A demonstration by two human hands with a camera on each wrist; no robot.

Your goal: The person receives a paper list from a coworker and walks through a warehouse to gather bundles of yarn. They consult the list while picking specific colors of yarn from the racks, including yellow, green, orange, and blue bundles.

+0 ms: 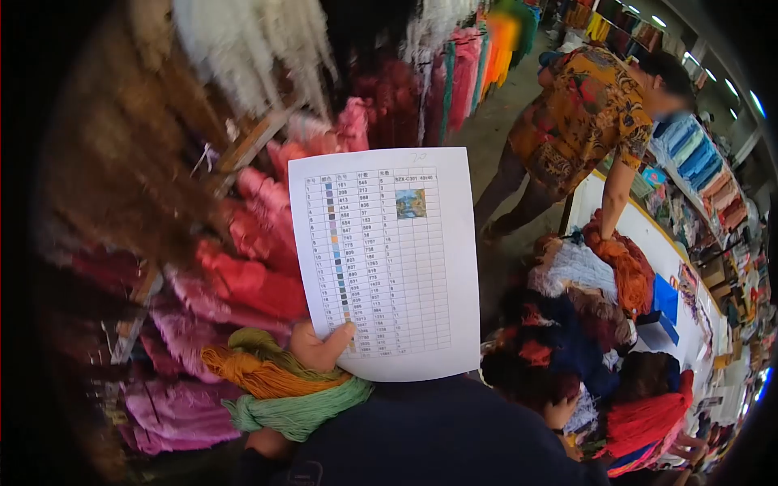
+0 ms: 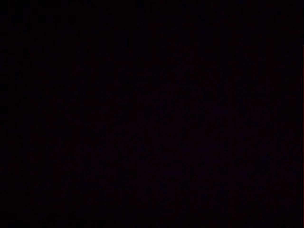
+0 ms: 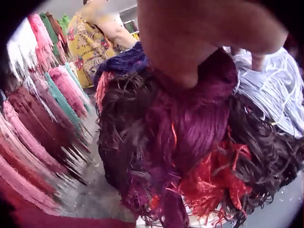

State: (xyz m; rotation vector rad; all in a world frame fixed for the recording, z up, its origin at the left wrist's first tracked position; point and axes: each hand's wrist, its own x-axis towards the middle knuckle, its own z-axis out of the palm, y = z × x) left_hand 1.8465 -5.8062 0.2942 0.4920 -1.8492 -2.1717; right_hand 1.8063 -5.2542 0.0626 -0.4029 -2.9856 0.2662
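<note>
My left hand pinches a printed color chart under its thumb in the head view. Orange yarn, olive yarn and mint green yarn hang in hanks over the same hand. At the right, my right hand is at a heap of dark yarn. Close up in the right wrist view, its thumb and fingers grip a dark purple yarn hank, between blackish yarn and pale grey-blue yarn. The left wrist view is black.
A person in a floral shirt leans over the white table, one hand on rust-colored yarn. Pink hanks hang on racks at the left. Red yarn lies at the table's near end, with a blue box beyond.
</note>
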